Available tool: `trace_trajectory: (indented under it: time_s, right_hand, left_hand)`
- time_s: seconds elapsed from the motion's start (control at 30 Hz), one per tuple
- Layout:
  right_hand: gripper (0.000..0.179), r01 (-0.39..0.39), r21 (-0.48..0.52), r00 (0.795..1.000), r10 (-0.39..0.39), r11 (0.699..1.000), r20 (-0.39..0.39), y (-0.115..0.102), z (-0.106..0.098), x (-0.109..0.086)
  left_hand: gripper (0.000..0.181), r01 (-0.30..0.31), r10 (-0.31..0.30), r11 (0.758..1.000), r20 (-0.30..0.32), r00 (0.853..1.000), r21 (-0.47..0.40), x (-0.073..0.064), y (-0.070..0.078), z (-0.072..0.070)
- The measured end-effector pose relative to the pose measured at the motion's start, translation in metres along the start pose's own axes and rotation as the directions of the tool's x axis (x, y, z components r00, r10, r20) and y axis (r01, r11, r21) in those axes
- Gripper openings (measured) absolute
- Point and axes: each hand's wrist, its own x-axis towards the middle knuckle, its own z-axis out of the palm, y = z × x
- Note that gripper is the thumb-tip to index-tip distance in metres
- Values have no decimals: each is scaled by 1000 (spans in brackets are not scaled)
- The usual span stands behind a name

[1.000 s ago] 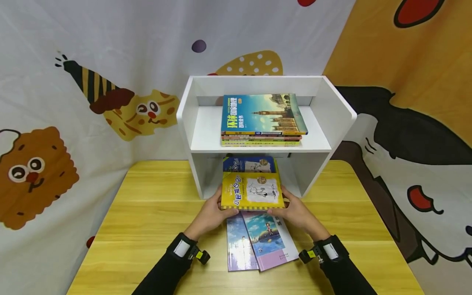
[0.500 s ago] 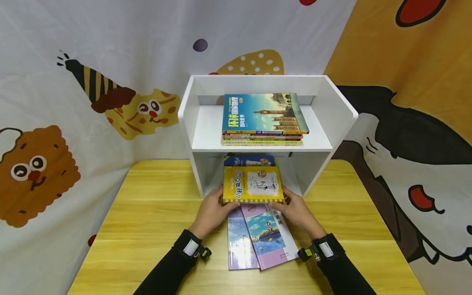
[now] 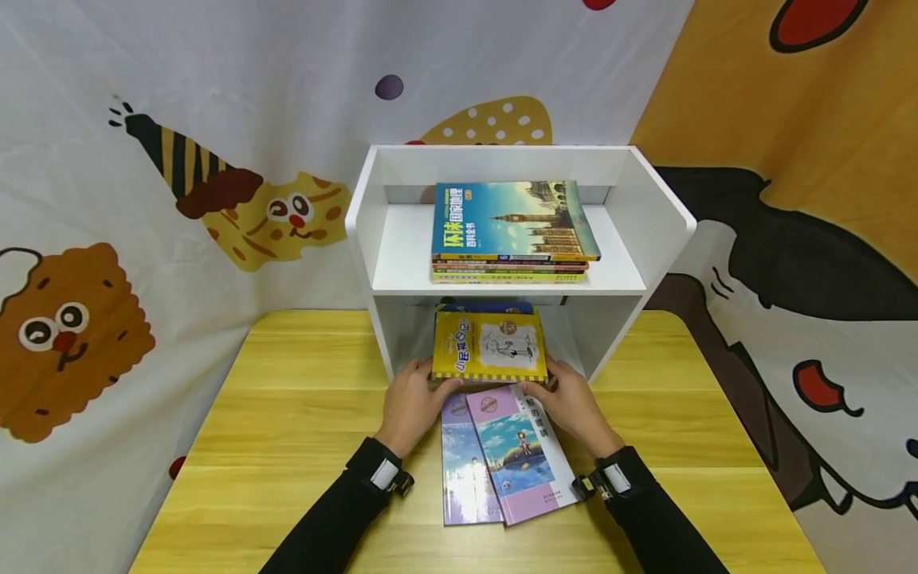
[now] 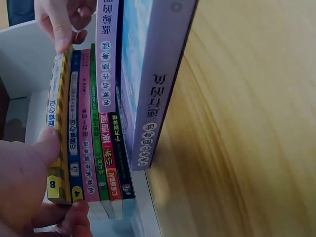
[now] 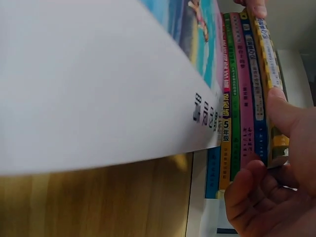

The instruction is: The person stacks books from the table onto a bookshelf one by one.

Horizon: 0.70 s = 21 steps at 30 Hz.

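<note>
A yellow comic-style book lies flat on top of a pile in the lower compartment of the white shelf. My left hand grips its left front corner, thumb on the spine. At the right front corner, my right hand holds it the same way. Under the yellow book the left wrist view shows a blue book, a pink book and several more spines. The right wrist view has my right thumb on the yellow spine and curled fingers by the pile's end.
In front of the shelf, a pink-and-white book overlaps a lilac book on the wooden table. Several books are piled on the upper shelf, topped by a blue book with a clock tower. A printed curtain hangs behind.
Both hands have pushed the yellow book away from me, deeper into the lower compartment. It now covers most of the blue book, and the two books in front show more.
</note>
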Motion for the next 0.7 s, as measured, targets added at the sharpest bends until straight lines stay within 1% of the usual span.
trace_trajectory:
  time_s: [0.17,0.37,0.53,0.7]
  right_hand:
    - [49,9,-36,999,-10,999,-30,-1,1,3]
    - [48,23,-61,999,-25,998,-41,-3,3,7]
    - [48,14,-77,999,-18,997,-43,-3,3,10]
    - [45,27,-90,998,-32,996,-56,-2,4,13]
  left_hand:
    - [52,-6,7,1000,-14,1000,28,3,1,1]
    - [47,15,-14,999,-10,1000,35,5,1,0]
    - [48,26,-24,998,-35,999,54,8,1,0]
    - [49,17,-12,996,-58,998,90,12,1,1]
